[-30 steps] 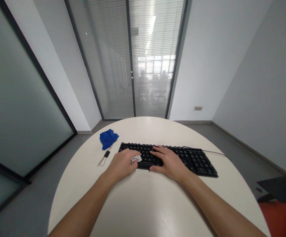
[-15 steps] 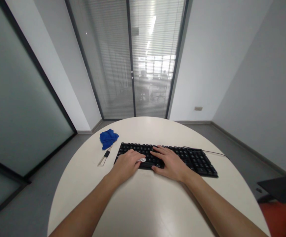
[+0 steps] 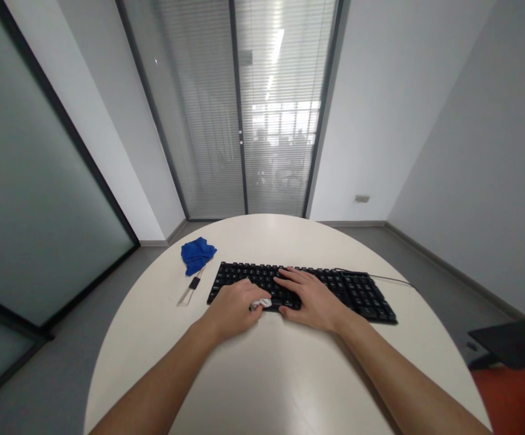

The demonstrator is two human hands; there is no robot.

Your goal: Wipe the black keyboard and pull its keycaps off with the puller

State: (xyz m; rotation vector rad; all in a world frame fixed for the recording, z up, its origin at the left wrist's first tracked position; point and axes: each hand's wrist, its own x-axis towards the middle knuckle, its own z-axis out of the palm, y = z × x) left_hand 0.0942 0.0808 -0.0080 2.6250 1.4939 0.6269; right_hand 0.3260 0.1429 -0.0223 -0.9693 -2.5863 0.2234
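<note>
A black keyboard [image 3: 366, 296] lies across the middle of the round table, its number pad to the right. My left hand [image 3: 234, 307] is closed on a crumpled white wipe [image 3: 261, 302] at the keyboard's front edge, near the space bar. The wipe pokes out between thumb and fingers; the rest of it is hidden. My right hand [image 3: 313, 299] rests on the keyboard's middle with its fingers spread, holding nothing. Some keys are covered by both hands.
A blue cloth [image 3: 197, 255] lies at the table's left, beside a small black-and-clear object [image 3: 193, 285]. The keyboard's cable [image 3: 393, 280] runs off to the right edge of the white table [image 3: 262, 368]. A red and black chair [image 3: 511, 386] stands at the lower right.
My left hand has shifted slightly toward the keyboard's front edge and right, and more of the white wipe shows. My right hand stays in place on the keys. The view has moved slightly.
</note>
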